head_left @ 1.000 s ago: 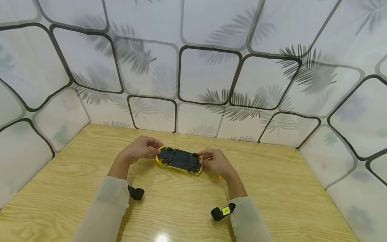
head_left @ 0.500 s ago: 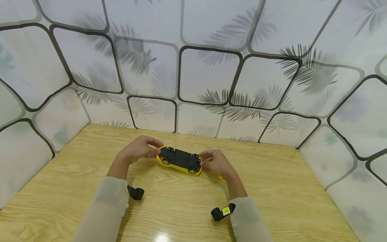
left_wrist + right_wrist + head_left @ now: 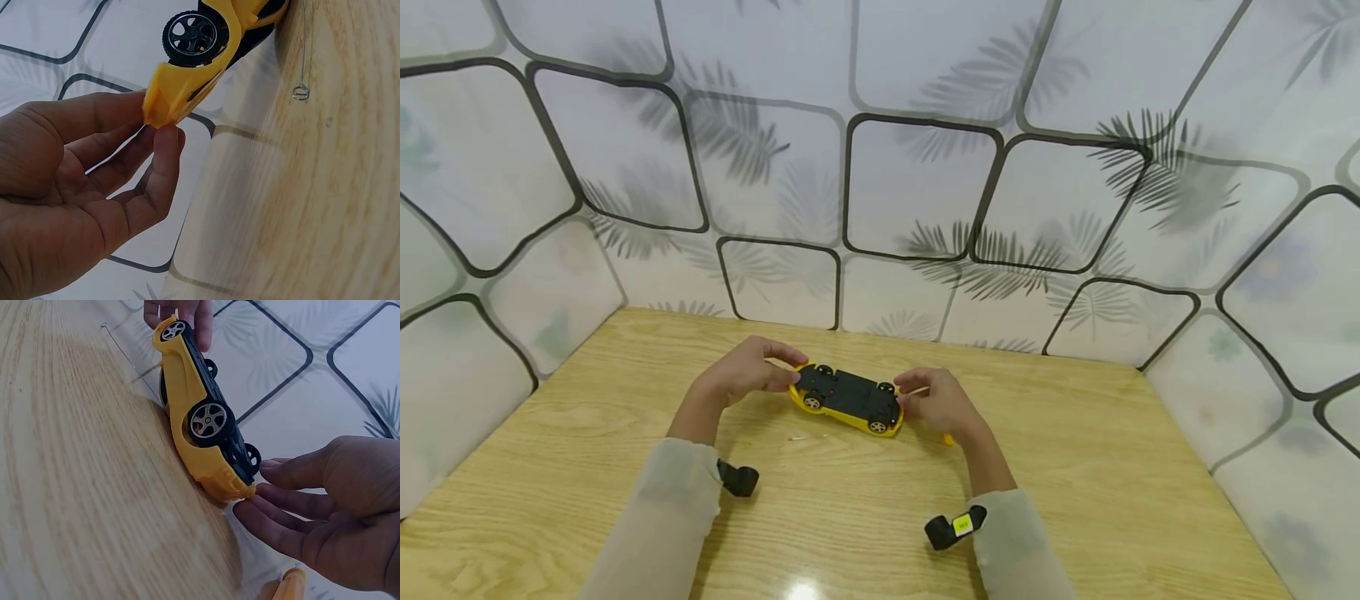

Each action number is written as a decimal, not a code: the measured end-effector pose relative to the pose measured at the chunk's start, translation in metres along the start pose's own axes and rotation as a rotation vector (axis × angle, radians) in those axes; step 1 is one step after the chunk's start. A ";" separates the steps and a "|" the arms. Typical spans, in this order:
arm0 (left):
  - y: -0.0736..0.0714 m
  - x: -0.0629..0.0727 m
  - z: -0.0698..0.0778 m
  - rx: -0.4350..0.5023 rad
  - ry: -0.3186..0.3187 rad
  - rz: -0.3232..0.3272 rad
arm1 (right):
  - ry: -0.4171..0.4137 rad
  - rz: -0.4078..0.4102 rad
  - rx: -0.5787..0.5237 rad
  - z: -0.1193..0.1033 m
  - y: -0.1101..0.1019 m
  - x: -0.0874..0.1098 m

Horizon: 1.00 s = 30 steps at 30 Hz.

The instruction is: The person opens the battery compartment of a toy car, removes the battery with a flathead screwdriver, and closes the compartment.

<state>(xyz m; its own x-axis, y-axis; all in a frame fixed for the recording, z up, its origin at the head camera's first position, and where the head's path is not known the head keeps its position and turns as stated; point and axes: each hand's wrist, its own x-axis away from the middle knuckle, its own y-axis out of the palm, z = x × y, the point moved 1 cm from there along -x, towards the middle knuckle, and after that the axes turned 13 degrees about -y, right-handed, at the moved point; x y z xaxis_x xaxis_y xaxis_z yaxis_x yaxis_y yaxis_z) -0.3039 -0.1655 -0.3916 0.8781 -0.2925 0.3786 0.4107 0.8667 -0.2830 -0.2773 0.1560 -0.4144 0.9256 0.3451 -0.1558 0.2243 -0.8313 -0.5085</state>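
A yellow toy car [image 3: 847, 402] lies wheels up, its black underside facing me and its near side showing. My left hand [image 3: 748, 368] pinches one end of it between thumb and fingers; in the left wrist view the fingertips meet on the yellow bumper [image 3: 164, 94]. My right hand [image 3: 936, 402] is at the other end, fingers loosely extended. In the right wrist view its fingertips are right at the car's end [image 3: 228, 481], with the thumb beside a wheel [image 3: 252, 457]. Close by on the wooden tabletop is a thin wire with a looped end [image 3: 300, 92].
An orange object [image 3: 948, 439], mostly hidden behind my right wrist, shows a rounded end [image 3: 292, 582] in the right wrist view. The wooden table [image 3: 820, 517] backs onto a wall [image 3: 917, 183] patterned with leaves and dark outlines, with side walls at left and right.
The car has tipped so that more of its yellow near side shows. My right fingers have loosened and drawn slightly back from its end. The thin wire has come into view in the head view.
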 end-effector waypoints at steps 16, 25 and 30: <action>0.001 0.001 0.001 -0.014 -0.005 0.013 | -0.183 -0.102 0.222 -0.017 -0.002 -0.009; 0.000 0.001 0.001 -0.015 -0.005 0.012 | -0.375 -0.246 0.447 -0.028 0.004 -0.018; 0.001 0.002 0.002 -0.021 -0.007 0.019 | -0.556 -0.331 0.609 -0.032 0.009 -0.021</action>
<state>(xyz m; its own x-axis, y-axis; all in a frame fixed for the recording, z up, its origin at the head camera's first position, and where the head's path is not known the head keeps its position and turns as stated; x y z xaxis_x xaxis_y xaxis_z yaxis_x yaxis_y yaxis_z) -0.3025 -0.1649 -0.3897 0.8839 -0.2735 0.3793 0.3994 0.8635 -0.3080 -0.2847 0.1278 -0.3884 0.5248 0.8199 -0.2287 0.1063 -0.3297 -0.9381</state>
